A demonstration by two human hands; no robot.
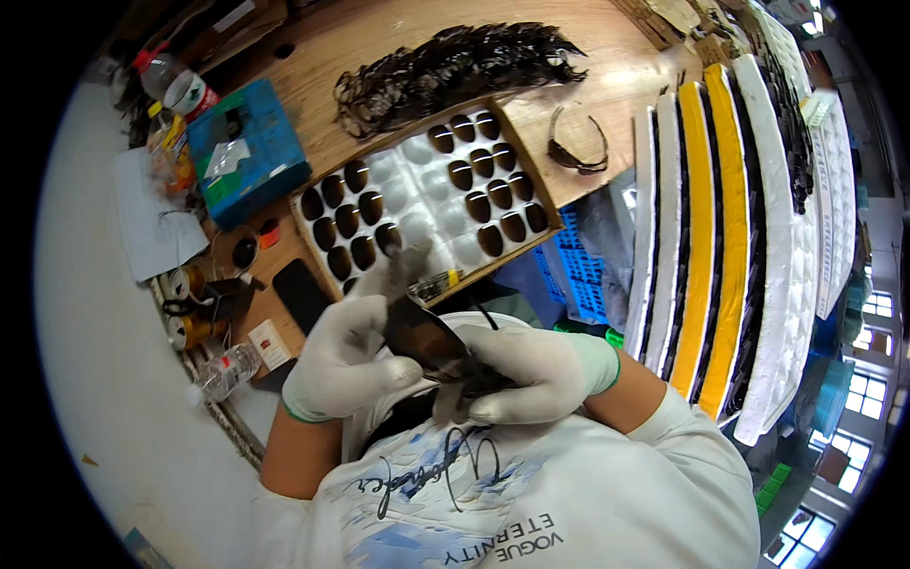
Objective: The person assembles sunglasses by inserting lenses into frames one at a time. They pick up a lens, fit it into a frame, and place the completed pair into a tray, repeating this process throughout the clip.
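Both hands wear white knitted gloves with green cuffs and meet in front of my chest. Between them is a pair of dark sunglasses [431, 343], tilted, its far parts hidden by the fingers. My left hand [346, 356] pinches one end with the thumb, its upper fingers reaching over the tray's near edge. The other end is in the closed fingers of my right hand [540, 370]. Just beyond lies a shallow cardboard tray [531, 156] with a white dimpled liner. Loose brown lenses [365, 207] fill many of its pockets, while several middle pockets hold no lens.
A heap of dark glasses frames [455, 71] lies behind the tray, and another pair of glasses [576, 156] to its right. At left are a blue box [246, 152], a black phone [301, 294], bottles [229, 370] and cans [187, 332]. White and yellow padded trays [697, 237] stand stacked at right.
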